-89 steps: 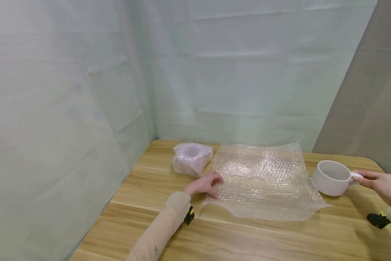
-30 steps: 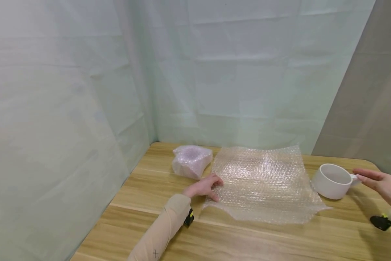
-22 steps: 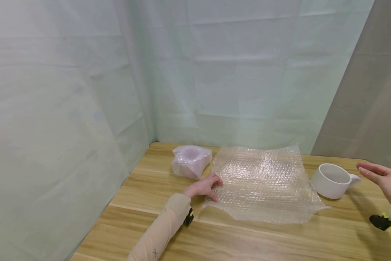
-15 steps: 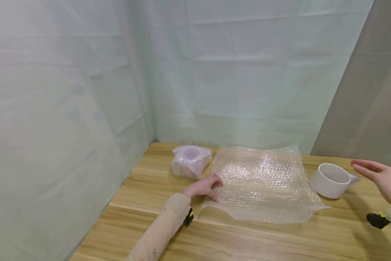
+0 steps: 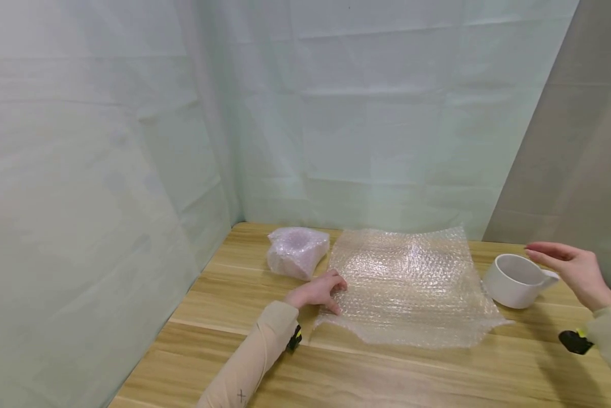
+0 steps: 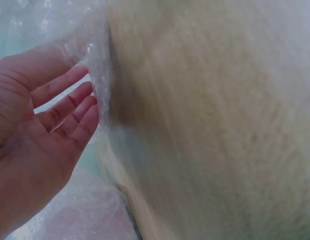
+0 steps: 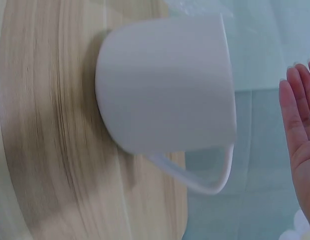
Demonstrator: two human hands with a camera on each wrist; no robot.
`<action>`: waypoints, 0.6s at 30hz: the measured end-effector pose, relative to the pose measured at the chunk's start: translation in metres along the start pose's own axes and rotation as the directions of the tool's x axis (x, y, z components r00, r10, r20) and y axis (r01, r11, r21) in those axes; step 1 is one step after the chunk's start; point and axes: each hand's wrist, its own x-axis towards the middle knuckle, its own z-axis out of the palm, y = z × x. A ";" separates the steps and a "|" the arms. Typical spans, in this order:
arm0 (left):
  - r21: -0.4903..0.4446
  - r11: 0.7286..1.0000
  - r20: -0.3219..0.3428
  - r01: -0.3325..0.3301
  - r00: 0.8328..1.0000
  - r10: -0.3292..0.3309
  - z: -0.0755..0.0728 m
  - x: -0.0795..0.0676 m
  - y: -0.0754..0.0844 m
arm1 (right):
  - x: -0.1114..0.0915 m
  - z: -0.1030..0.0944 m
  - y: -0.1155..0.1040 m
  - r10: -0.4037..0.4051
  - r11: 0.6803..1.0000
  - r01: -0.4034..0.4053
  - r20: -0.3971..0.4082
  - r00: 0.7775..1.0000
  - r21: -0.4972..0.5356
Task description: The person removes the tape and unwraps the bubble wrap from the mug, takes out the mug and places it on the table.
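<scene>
On the table lies a flat sheet of clear bubble wrap [image 5: 407, 283]. My left hand [image 5: 319, 290] rests at its left edge with relaxed, slightly bent fingers. In the left wrist view the fingertips of the left hand [image 6: 50, 120] touch the edge of the film, which partly covers the thumb. A white mug [image 5: 514, 283] stands upright at the sheet's right edge, its handle pointing right. My right hand [image 5: 573, 269] hovers over the handle side, apart from the mug and holding nothing. Its fingers look straight in the right wrist view.
A bundle of bubble wrap [image 5: 297, 252] around something pale sits at the back left, behind my left hand. The wooden table [image 5: 366, 379] ends at hanging grey-green cloth [image 5: 366, 130] at the back and left.
My right hand has let go of the mug's handle, lifted off, and moved left towards the mug's rim. The left hand and bubble wrap stay about where they were.
</scene>
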 end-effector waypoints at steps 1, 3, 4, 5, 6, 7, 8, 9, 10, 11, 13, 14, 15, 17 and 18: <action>0.004 1.000 0.002 0.005 1.000 -0.005 0.000 0.000 0.001 | 0.000 0.002 -0.002 -0.002 1.000 0.002 0.010 1.000 -0.012; 0.009 1.000 0.006 0.016 1.000 -0.016 0.000 -0.001 0.002 | -0.001 0.005 -0.007 -0.008 0.999 0.010 0.048 0.999 -0.047; 0.011 1.000 0.008 0.020 1.000 -0.020 0.000 -0.001 0.003 | -0.001 0.007 -0.008 -0.016 0.998 0.020 0.063 0.998 -0.067; 0.011 1.000 0.010 0.022 1.000 -0.022 0.000 -0.001 0.003 | -0.002 0.010 -0.010 -0.030 0.995 0.036 0.070 0.997 -0.088; 0.014 1.000 0.012 0.022 1.000 -0.022 0.000 -0.001 0.003 | -0.002 0.012 -0.012 -0.044 0.993 0.051 0.073 0.996 -0.105; 0.019 1.000 0.013 0.018 1.000 -0.019 0.000 -0.001 0.003 | -0.002 0.014 -0.015 -0.057 0.990 0.066 0.077 0.995 -0.121; 0.023 1.000 0.015 0.016 1.000 -0.017 0.000 -0.001 0.003 | -0.002 0.016 -0.017 -0.072 0.988 0.083 0.084 0.994 -0.130; 0.025 1.000 0.017 0.015 1.000 -0.016 -0.001 -0.002 0.004 | -0.002 0.019 -0.018 -0.085 0.985 0.097 0.084 0.993 -0.143; 0.021 1.000 0.019 0.015 1.000 -0.015 -0.001 -0.002 0.005 | -0.002 0.021 -0.020 -0.100 0.983 0.111 0.084 0.991 -0.143; 0.017 1.000 0.021 0.017 1.000 -0.017 -0.002 -0.002 0.005 | -0.002 0.023 -0.023 -0.108 0.982 0.120 0.088 0.990 -0.144; 0.001 1.000 0.024 0.021 0.999 -0.021 -0.005 -0.004 0.008 | -0.002 0.026 -0.026 -0.116 0.980 0.131 0.107 0.988 -0.151; -0.013 1.000 0.024 0.027 0.999 -0.026 -0.006 -0.004 0.009 | -0.001 0.028 -0.028 -0.122 0.979 0.138 0.112 0.986 -0.152; -0.027 0.999 0.022 0.028 0.999 -0.027 -0.008 -0.005 0.009 | -0.001 0.030 -0.030 -0.126 0.978 0.144 0.119 0.985 -0.153; -0.036 0.999 0.012 0.020 1.000 -0.019 -0.009 -0.006 0.009 | 0.000 0.033 -0.033 -0.135 0.976 0.154 0.129 0.982 -0.155; -0.046 0.999 0.006 0.014 1.000 -0.014 -0.010 -0.006 0.010 | 0.000 0.035 -0.034 -0.139 0.975 0.159 0.134 0.981 -0.156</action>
